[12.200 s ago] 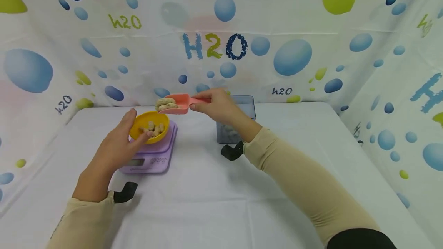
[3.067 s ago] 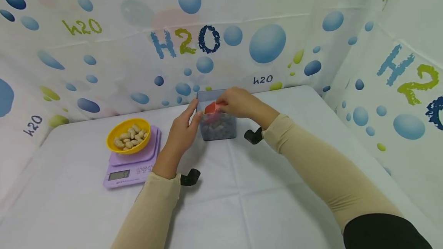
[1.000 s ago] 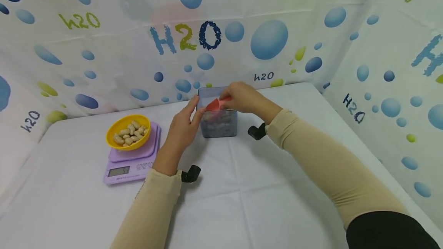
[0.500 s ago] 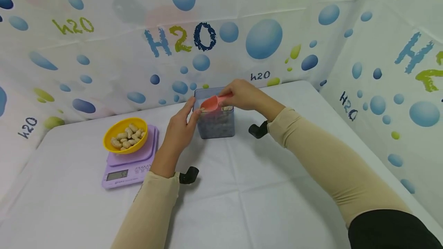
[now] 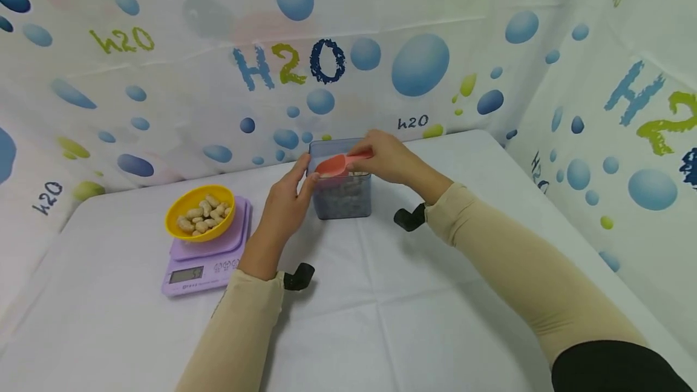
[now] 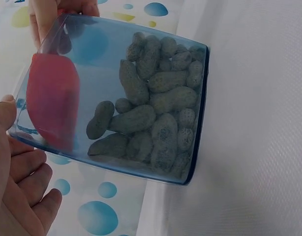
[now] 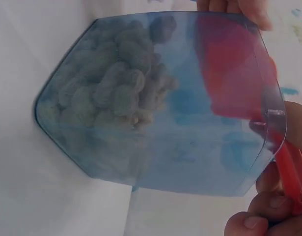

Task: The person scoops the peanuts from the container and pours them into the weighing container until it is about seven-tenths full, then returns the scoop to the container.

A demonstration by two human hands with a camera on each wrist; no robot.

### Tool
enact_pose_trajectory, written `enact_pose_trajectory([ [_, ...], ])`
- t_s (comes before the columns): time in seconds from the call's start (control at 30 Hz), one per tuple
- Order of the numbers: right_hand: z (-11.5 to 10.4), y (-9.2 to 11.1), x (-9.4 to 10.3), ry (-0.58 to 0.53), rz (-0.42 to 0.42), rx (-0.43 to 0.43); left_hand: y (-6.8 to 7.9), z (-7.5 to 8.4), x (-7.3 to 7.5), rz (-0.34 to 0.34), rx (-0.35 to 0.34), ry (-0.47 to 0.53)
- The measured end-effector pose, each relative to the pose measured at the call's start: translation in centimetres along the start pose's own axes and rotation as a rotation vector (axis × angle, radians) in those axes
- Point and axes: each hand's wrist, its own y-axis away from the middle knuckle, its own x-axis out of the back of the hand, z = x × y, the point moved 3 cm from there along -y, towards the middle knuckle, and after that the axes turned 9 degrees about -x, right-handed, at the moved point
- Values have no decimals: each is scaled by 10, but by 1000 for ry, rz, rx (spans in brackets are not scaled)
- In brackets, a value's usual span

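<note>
My right hand [image 5: 383, 153] pinches the handle of a coral-red scoop [image 5: 331, 166]. The scoop's bowl sits inside the top of a clear bluish plastic container [image 5: 342, 199], above the peanuts [image 6: 173, 98] in its lower part. Whether the scoop carries anything cannot be seen. My left hand [image 5: 285, 201] holds the container at its left side, thumb at the near rim and fingers along the wall. To the left, a yellow bowl [image 5: 175, 213] of peanuts stands on a purple kitchen scale [image 5: 218, 271], touched by neither hand.
A white cloth covers the table [image 5: 348, 319]. Behind it hangs a white curtain [image 5: 359, 5] with blue and green drops, close to the container's back. The scale lies just left of my left forearm.
Earlier my left hand was at the bowl and the scoop carried peanuts over it. The bowl now has more peanuts. Within the last second the scoop has risen and levelled inside the container.
</note>
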Motion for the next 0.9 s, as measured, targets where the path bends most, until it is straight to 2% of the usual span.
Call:
enact_pose_trajectory([
  [0.23, 17, 9, 4, -165, 29, -48, 0, 1, 1, -5, -10, 21],
  [0.43, 25, 14, 12, -242, 82, -61, 2, 1, 3, -6, -20, 15],
  [0.7, 27, 18, 13, -256, 84, -74, 3, 4, 4, -33, -30, -16],
  [0.9, 25, 17, 14, -227, 89, -85, 5, 6, 7, -26, -25, -5],
])
